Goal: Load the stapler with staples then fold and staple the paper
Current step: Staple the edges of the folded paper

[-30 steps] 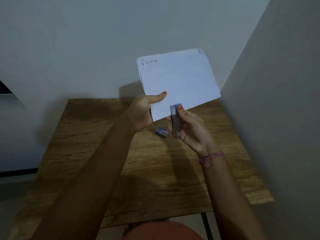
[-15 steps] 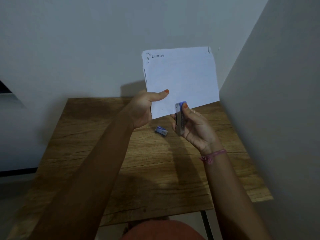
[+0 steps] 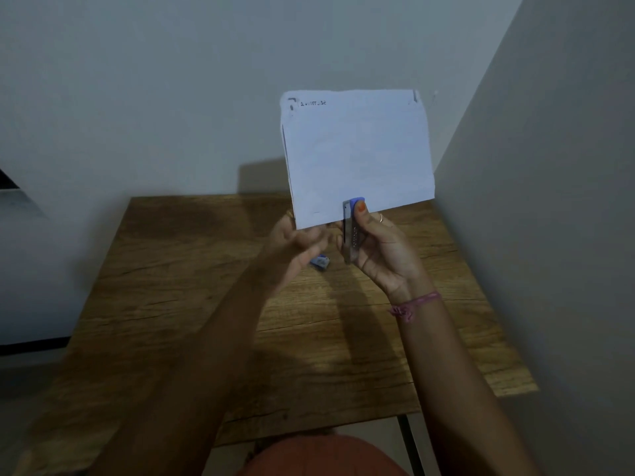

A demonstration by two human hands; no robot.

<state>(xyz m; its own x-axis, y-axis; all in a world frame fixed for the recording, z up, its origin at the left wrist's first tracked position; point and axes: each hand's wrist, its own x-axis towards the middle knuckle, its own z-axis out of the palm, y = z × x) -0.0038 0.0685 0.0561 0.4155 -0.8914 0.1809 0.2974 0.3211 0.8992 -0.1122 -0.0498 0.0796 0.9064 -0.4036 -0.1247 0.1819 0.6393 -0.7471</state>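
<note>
A folded white paper [image 3: 357, 156] stands upright in the air above the far side of the table, with faint print at its top left. My left hand [image 3: 295, 249] pinches its lower left corner from behind. My right hand [image 3: 381, 249] grips a small blue and metal stapler [image 3: 351, 231] held upright, its blue tip at the paper's bottom edge, thumb pressed on the tip. Whether the paper sits inside the stapler's jaws is hidden.
A small blue staple box [image 3: 320, 262] lies on the wooden table [image 3: 192, 304] just below my hands. Grey walls close in behind and on the right. A dark metal table leg [image 3: 410, 444] shows at the near right edge.
The paper has turned more upright and squarer to me. The stapler has risen to the paper's bottom edge. My left thumb has slipped from the front of the sheet to its lower corner.
</note>
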